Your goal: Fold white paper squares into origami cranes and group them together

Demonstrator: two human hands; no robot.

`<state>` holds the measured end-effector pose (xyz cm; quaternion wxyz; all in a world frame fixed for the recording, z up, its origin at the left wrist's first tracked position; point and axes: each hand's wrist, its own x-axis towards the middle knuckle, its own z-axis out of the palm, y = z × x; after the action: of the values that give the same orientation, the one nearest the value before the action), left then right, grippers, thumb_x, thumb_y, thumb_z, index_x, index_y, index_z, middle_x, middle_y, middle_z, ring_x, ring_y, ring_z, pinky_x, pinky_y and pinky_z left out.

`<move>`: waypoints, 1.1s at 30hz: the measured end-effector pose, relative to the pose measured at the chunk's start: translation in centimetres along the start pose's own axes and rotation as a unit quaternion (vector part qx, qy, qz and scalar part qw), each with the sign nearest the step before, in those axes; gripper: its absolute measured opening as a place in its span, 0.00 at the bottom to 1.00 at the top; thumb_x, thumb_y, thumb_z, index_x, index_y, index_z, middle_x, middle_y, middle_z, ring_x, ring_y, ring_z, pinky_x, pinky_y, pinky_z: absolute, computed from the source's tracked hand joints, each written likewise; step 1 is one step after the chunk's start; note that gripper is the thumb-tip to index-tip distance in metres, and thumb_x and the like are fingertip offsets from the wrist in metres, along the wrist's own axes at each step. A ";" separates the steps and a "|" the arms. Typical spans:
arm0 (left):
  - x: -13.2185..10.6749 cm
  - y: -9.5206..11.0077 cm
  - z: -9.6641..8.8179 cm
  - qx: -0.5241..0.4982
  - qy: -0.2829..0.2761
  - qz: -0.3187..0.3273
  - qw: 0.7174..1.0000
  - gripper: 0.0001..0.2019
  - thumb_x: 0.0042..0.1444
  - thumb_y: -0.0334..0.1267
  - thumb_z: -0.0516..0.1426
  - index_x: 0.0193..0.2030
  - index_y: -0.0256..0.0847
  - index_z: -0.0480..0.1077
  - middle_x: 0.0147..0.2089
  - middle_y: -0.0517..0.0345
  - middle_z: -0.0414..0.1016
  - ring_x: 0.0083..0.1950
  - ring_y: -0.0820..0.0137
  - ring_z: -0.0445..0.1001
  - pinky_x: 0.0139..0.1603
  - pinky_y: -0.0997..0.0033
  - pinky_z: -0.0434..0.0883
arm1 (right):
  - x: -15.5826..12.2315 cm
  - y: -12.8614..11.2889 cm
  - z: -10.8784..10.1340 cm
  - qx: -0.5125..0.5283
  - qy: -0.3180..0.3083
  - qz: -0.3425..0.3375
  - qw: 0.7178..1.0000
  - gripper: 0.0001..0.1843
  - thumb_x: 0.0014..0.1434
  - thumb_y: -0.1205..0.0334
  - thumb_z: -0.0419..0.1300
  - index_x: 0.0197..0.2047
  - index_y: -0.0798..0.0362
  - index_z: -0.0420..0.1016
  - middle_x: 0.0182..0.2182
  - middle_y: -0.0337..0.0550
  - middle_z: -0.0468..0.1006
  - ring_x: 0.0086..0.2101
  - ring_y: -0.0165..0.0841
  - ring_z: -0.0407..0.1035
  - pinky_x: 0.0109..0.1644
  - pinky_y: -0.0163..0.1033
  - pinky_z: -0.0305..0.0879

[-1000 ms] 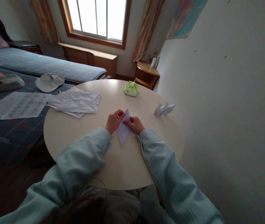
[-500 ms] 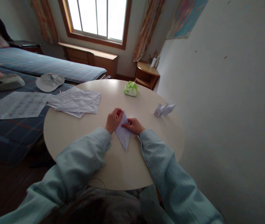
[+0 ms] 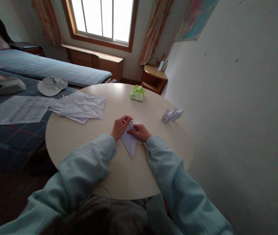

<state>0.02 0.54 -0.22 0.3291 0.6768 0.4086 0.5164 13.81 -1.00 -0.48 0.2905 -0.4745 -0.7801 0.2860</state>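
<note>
A sheet of white paper folded into a narrow diamond (image 3: pixel 130 143) lies on the round table (image 3: pixel 119 179), one point towards me with a slit up its middle. My left hand (image 3: pixel 121 126) is closed at the diamond's far tip, thumb and fingers pinching there and covering the tip. From the right side, my right hand (image 3: pixel 140 131) grips the paper's upper edge, its thumb lying across the top face. To the right stands a folded paper figure (image 3: pixel 173 115) with pointed ends.
Creased white sheets (image 3: pixel 85 106) lie at the table's left edge. Printed pages (image 3: pixel 26 109) and a white cap (image 3: pixel 52 86) rest on the plaid bed beside it. A green tissue pack (image 3: pixel 138 93) sits at the back. The white wall (image 3: pixel 239 124) runs along the right.
My left fingers have moved over the diamond's far tip, which showed before and is covered now. My right hand has stayed almost in place.
</note>
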 end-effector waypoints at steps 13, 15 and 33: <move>-0.1 0.3 0.0 -0.006 0.011 -0.008 1.000 0.14 0.53 0.45 0.49 0.32 0.38 0.72 0.29 0.57 0.76 0.31 0.74 0.73 0.32 0.77 0.68 | 0.0 0.3 0.0 0.003 -0.001 -0.002 1.000 0.15 0.45 0.54 0.57 0.26 0.60 0.71 0.18 0.34 0.64 0.23 0.24 0.55 0.26 0.29 0.51; -0.1 0.1 0.0 -0.017 0.003 -0.007 1.000 0.15 0.53 0.45 0.49 0.33 0.38 0.72 0.29 0.57 0.76 0.31 0.73 0.73 0.32 0.77 0.68 | 0.0 0.3 0.1 -0.004 0.002 -0.004 1.000 0.15 0.46 0.54 0.57 0.26 0.59 0.71 0.18 0.34 0.64 0.22 0.24 0.56 0.26 0.29 0.50; 0.2 -1.0 -0.1 0.154 -0.063 -0.034 0.985 0.18 0.47 0.24 0.51 0.46 0.41 0.64 0.36 0.56 0.74 0.34 0.72 0.71 0.36 0.73 0.68 | 0.4 1.2 0.1 -0.087 0.208 0.112 0.968 0.11 0.50 0.66 0.53 0.40 0.55 0.66 0.29 0.41 0.72 0.27 0.28 0.65 0.33 0.33 0.59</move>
<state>-0.27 1.15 -0.99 0.2638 0.7364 0.4842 0.3919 14.28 -0.15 -1.31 0.3705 -0.6310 -0.6664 0.1430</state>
